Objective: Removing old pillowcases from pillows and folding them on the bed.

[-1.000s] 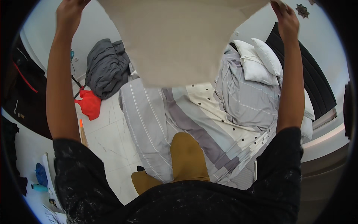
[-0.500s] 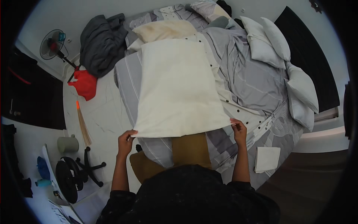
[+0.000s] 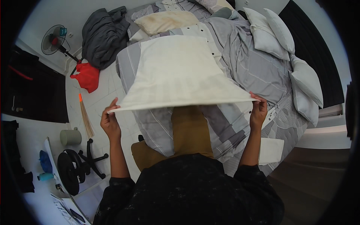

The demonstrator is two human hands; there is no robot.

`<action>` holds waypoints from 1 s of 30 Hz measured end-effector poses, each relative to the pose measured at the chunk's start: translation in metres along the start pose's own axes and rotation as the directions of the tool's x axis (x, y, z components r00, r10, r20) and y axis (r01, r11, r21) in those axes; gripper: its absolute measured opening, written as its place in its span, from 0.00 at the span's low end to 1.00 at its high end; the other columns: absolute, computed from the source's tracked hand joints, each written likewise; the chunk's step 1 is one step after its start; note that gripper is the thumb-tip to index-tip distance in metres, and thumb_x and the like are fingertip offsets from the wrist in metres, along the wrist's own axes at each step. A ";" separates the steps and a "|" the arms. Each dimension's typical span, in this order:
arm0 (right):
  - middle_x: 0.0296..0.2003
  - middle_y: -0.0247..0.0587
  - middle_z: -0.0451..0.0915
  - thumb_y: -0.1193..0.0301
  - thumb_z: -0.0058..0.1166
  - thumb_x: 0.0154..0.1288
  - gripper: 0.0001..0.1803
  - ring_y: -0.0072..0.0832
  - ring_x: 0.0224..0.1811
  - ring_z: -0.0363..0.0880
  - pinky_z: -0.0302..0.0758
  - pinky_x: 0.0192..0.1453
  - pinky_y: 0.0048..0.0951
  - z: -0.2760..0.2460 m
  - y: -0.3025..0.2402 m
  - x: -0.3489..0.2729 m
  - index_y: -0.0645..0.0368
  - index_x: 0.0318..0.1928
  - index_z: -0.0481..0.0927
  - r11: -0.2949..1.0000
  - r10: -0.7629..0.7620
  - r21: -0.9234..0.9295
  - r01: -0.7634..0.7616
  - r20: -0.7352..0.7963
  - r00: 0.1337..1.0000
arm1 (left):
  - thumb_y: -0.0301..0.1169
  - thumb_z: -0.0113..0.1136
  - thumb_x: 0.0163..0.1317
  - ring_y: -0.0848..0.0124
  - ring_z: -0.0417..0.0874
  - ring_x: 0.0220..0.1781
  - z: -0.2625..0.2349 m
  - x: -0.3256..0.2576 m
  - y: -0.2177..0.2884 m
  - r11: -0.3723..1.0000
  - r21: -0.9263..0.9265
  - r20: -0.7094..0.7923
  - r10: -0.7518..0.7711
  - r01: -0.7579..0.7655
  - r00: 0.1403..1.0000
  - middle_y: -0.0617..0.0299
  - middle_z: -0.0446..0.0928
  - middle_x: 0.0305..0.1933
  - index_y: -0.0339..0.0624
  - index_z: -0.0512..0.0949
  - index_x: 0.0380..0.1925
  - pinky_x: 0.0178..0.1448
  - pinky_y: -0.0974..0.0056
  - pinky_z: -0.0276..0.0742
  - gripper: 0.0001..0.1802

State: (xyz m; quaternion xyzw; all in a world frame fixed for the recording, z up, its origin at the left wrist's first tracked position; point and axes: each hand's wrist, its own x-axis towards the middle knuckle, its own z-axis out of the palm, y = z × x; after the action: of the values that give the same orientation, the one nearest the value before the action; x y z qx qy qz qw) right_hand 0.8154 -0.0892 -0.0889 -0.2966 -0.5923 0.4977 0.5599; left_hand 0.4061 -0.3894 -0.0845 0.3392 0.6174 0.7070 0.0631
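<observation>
A cream-white pillowcase point(image 3: 182, 73) stretches out in front of me over the bed. Its far part lies flat on the grey striped bedding point(image 3: 153, 123), while the near edge is lifted and pulled taut. My left hand point(image 3: 111, 122) pinches the near left corner between thumb and fingers. At the near right corner, my right hand point(image 3: 258, 112) grips the same edge. Just beyond the far edge lies a yellowish bare pillow point(image 3: 167, 21). To the right of my right forearm rests a folded white cloth point(image 3: 272, 150) on the bed.
Several white pillows point(image 3: 305, 80) lean by the dark headboard point(image 3: 315, 52) at right. A dark grey bundled duvet point(image 3: 103, 37) sits at far left, near a fan point(image 3: 54, 40) and red bag point(image 3: 87, 77). A broom point(image 3: 85, 116) and black swivel chair point(image 3: 69, 170) stand left.
Both hands have risen and spread apart, lifting the pillowcase's near edge and drawing it wider. Its far edge has come away from the yellowish pillow.
</observation>
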 end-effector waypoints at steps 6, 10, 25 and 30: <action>0.41 0.44 0.77 0.66 0.45 0.70 0.11 0.36 0.51 0.75 0.66 0.60 0.33 0.027 0.002 0.002 0.62 0.42 0.70 0.995 -0.072 -0.073 0.061 -0.157 0.985 | 0.40 0.45 0.69 0.63 0.77 0.46 0.023 0.005 -0.003 0.969 -0.162 -0.134 0.165 -0.186 0.977 0.51 0.76 0.39 0.36 0.68 0.39 0.61 0.56 0.66 0.15; 0.39 0.46 0.78 0.68 0.42 0.71 0.10 0.34 0.48 0.76 0.68 0.58 0.33 0.032 -0.019 -0.006 0.63 0.41 0.69 0.954 -0.261 -0.209 0.216 -0.221 0.940 | 0.34 0.40 0.70 0.63 0.77 0.42 0.019 0.000 0.018 0.915 0.227 -0.284 0.390 -0.333 0.876 0.50 0.74 0.40 0.37 0.63 0.41 0.54 0.54 0.73 0.11; 0.49 0.45 0.69 0.86 0.49 0.48 0.13 0.40 0.58 0.65 0.65 0.59 0.38 0.185 -0.089 0.005 0.56 0.31 0.82 0.926 -0.364 0.312 0.211 0.593 0.718 | 0.36 0.49 0.66 0.69 0.71 0.36 0.133 0.017 0.091 0.829 -0.539 0.277 0.339 -0.147 0.899 0.56 0.70 0.34 0.38 0.70 0.36 0.46 0.67 0.66 0.11; 0.49 0.41 0.70 0.71 0.64 0.47 0.08 0.38 0.58 0.65 0.60 0.64 0.43 0.219 -0.090 -0.015 0.53 0.32 0.85 0.905 -0.383 0.384 0.182 0.552 0.741 | 0.35 0.48 0.67 0.66 0.73 0.46 0.158 -0.003 0.097 0.716 -0.698 0.345 0.305 0.025 0.888 0.51 0.70 0.42 0.38 0.67 0.39 0.54 0.61 0.70 0.11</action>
State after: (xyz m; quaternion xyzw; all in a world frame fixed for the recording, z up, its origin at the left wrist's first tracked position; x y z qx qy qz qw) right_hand 0.6271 -0.1885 0.0158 0.0667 -0.6959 0.5600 0.4446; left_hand 0.5286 -0.2824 0.0040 0.4875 0.2536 0.7923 0.2650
